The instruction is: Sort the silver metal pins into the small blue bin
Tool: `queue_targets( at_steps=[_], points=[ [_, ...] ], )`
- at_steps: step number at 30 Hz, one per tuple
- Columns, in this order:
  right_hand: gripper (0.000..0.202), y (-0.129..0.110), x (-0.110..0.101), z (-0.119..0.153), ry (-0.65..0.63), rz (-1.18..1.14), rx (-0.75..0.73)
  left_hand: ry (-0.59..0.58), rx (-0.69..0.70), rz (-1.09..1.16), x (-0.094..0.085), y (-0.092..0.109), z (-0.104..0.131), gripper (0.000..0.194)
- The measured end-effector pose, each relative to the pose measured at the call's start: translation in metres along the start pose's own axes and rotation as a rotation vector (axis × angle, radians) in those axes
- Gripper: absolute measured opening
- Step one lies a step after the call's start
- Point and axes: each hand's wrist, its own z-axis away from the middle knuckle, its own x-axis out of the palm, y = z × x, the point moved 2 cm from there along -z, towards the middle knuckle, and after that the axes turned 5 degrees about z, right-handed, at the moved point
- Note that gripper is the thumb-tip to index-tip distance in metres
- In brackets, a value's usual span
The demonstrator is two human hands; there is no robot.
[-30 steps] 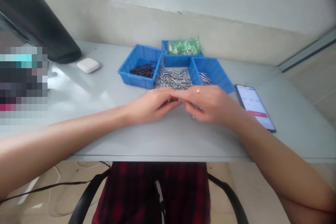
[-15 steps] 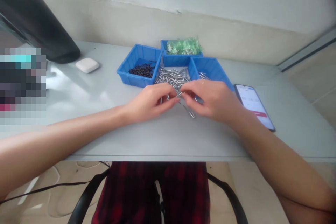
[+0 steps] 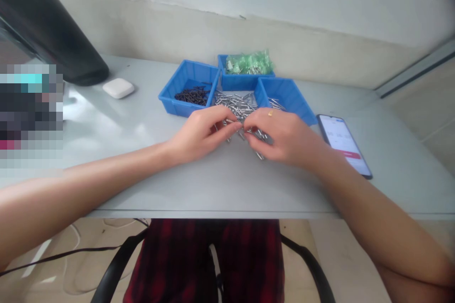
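So the person has both hands right down at a heap of silver pins (image 3: 241, 108) on the table (image 3: 213, 184), with the tips nearly meeting over its near side. On the left hand (image 3: 197, 135), thumb and forefinger are drawn in close like a pinch, but can't tell if there's a pin between them. The right hand (image 3: 289, 135) has thumb and forefinger curled with a small gap, other fingers tucked in behind; can't tell if it's got anything either. The pins lie in front of and between the blue boxes, a few strays under and beside the right fingers, and more sit in the right box (image 3: 302, 102). The left box (image 3: 179, 108) has dark screws (image 3: 192, 96), and the back box (image 3: 236, 83) has a green bag (image 3: 250, 62). For fingering bits this thin, I'd say fingertips only, one pin at a time, gripped across the middle so it doesn't swivel. They look slick and crisscrossed, so lifting one straight up probably beats dragging it through its neighbours. Keeping the knuckles high would help too, since the hands hide a lot of the near edge. Forearms low over the table look good for steadiness, though the right one is close to the phone (image 3: 343, 142), so a wide elbow could nudge it.
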Motion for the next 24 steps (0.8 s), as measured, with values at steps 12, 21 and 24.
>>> queue_targets(
  at_steps=[12,21,24],
  points=[
    [0.018,-0.002,0.002,0.001,-0.057,-0.029,-0.103,-0.002,-0.056,0.018,0.001,-0.004,0.0,0.025],
    [0.021,0.011,0.0,0.0,0.064,0.208,0.077,-0.114,-0.104,0.019,0.002,-0.003,-0.001,0.024],
    [0.024,0.023,-0.001,0.002,0.054,0.357,0.248,-0.149,-0.039,-0.013,0.003,-0.003,0.0,0.017]
  ],
)
